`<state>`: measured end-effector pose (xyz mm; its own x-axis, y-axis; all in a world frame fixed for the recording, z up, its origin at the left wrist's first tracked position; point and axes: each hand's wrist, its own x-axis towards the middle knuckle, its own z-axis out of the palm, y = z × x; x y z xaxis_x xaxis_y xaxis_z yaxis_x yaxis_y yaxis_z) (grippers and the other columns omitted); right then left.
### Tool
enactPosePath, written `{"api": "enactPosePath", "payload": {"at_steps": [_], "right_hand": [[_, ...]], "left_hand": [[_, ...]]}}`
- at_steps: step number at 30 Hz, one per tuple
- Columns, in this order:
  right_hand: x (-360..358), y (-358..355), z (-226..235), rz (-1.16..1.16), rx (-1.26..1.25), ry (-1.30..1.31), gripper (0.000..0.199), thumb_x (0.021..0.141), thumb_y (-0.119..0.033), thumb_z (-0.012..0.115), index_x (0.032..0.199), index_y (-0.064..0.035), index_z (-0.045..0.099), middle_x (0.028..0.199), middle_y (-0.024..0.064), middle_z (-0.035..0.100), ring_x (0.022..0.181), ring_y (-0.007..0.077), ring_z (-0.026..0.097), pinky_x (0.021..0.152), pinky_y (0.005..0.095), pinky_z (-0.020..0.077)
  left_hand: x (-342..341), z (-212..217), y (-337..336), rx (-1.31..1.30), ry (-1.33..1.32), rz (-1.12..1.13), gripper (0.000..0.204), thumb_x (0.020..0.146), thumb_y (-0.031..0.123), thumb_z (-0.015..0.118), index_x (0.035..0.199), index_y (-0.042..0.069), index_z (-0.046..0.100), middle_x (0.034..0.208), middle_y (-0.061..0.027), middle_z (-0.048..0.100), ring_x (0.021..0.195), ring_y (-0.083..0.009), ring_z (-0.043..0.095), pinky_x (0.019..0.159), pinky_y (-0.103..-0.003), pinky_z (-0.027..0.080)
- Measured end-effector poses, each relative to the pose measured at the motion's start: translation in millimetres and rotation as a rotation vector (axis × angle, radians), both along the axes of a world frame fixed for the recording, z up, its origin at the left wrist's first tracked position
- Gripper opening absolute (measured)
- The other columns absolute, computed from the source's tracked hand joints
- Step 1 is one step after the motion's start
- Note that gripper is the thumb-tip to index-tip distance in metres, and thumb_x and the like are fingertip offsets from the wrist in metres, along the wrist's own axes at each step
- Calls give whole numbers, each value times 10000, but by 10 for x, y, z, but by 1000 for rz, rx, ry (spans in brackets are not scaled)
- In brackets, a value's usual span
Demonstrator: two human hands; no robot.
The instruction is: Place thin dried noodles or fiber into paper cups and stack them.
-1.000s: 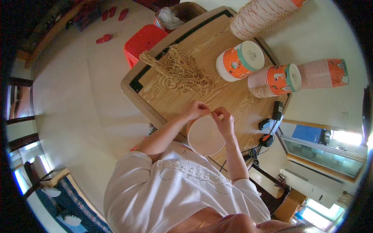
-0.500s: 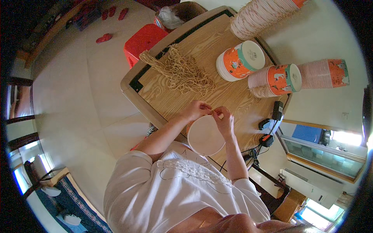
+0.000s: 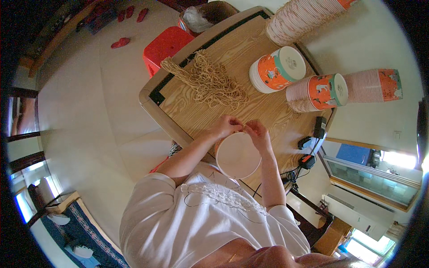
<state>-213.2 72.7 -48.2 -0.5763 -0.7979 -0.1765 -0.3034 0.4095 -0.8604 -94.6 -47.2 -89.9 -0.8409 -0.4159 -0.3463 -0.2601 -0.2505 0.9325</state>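
Note:
A paper bucket (image 3: pixel 239 157) with a pale inside sits at the table's near edge, close to my body, its open top tilted up. At its far rim my left hand (image 3: pixel 228 127) is closed, fingertips pinched together. Close beside it my right hand (image 3: pixel 258 135) is also closed in a pinch, thumb and finger almost meeting the left fingertips. A tiny yellowish-brown bit, like twine, shows between them; most of it is hidden by the fingers. Beyond my left hand lies a loose tangled bundle of brown twine (image 3: pixel 214 85) on the wooden table (image 3: pixel 272 114).
Stacked orange-and-green paper buckets (image 3: pixel 292 62) stand on the right, beside further bucket stacks (image 3: pixel 324 92) with twine strands on them. A tall stack (image 3: pixel 304 20) rises behind. Black power adapters (image 3: pixel 319 127) and cables lie near the right edge. A red stool (image 3: pixel 166 48) stands past the left edge.
My right hand has shifted slightly, its raised fingers curling down toward the bucket's rim. The left hand stays nearly where it was; the bucket has moved very slightly right.

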Motion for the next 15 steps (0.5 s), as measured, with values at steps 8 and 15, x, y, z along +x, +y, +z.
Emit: {"api": "enactPosePath", "payload": {"at_steps": [8,15], "right_hand": [[-36,-52,18,53,55,-307,206,748,-115,663,889,-46,529,755,38,596,692,113,548,617,247,448],[-27,-50,58,50,62,-258,179,744,-71,645,870,-53,519,728,21,577,676,93,533,600,233,439]], "left_hand": [[8,-21,-9,69,3,39,161,732,152,660,839,34,636,757,-45,632,670,-114,580,611,-253,473],[45,23,-41,199,9,21,144,742,140,650,841,39,623,760,-29,627,645,-89,558,549,-226,438]]}}
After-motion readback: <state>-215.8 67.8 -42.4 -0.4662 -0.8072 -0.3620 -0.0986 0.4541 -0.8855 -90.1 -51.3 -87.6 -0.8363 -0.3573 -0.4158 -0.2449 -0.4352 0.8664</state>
